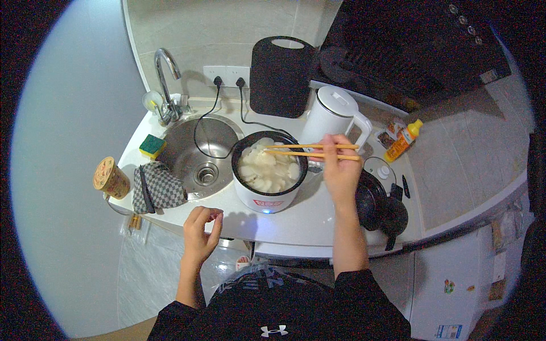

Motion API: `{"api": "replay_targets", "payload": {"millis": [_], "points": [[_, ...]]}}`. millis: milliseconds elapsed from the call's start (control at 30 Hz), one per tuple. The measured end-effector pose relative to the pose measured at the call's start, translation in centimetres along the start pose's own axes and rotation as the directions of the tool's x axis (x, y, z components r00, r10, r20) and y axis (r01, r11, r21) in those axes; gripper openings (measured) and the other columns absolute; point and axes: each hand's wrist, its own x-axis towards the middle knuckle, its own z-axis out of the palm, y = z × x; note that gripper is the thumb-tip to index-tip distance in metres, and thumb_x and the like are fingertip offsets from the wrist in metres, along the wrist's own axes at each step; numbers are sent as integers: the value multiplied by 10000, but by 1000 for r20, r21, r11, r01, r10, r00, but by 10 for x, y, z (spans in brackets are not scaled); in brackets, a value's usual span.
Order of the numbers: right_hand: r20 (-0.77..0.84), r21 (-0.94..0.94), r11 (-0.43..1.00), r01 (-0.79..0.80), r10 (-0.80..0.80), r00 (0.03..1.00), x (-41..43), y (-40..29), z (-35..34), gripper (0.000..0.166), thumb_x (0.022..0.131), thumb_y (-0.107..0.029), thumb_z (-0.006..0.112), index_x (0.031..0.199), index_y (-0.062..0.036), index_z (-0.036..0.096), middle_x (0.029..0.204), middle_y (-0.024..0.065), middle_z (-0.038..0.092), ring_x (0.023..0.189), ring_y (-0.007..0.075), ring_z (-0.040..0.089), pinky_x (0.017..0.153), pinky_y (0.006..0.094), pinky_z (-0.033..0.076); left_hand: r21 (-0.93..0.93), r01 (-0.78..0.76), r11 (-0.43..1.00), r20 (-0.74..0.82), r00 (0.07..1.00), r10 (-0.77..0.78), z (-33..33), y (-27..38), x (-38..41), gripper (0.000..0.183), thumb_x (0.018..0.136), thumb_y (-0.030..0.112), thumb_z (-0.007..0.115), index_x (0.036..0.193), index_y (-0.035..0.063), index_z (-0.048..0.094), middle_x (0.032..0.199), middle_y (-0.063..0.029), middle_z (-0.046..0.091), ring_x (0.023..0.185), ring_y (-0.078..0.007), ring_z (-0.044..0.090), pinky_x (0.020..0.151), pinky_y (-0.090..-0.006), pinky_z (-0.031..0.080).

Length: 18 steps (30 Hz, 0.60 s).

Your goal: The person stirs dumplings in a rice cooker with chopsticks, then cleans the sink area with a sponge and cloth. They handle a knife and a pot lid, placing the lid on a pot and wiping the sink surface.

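Observation:
My right hand (340, 164) grips a pair of wooden chopsticks (315, 154), which point left over a small white electric cooking pot (265, 199). Their tips meet the pale, thin food slices (268, 172) that fill the pot's black interior. A blue light glows low on the pot's front. My left hand (202, 232) hovers just off the counter's front edge, lower left of the pot. Its fingers are loosely curled, with a gap to the thumb and nothing held.
Left of the pot are a steel sink (222, 123), a sponge (152, 146), a checked cloth (164, 187) and a paper cup (111, 178). A power cord crosses the sink. A white kettle (328, 113), black pans (370, 200), a glass lid (379, 168) and a yellow bottle (403, 140) stand right.

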Motion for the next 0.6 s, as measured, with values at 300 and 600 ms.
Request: {"api": "replay_targets", "payload": {"millis": [300, 600], "points": [[301, -251, 955, 156, -77, 951, -10, -7, 6, 224, 890, -174, 529, 769, 12, 566, 663, 63, 618, 600, 102, 601, 529, 226, 483, 1, -1, 1000, -12, 1000, 1, -2, -2, -2, 42, 740, 9, 607, 779, 6, 593, 693, -97, 561, 621, -206, 545, 571, -291, 437], [17, -106, 992, -67, 69, 997, 0, -29, -19, 246, 899, -193, 514, 765, 8, 560, 658, 76, 609, 571, 123, 613, 511, 246, 510, 1, 8, 1000, -7, 1000, -8, -2, -1, 0, 40, 739, 8, 610, 775, 7, 593, 695, -97, 565, 614, -204, 546, 568, -291, 437]]}}
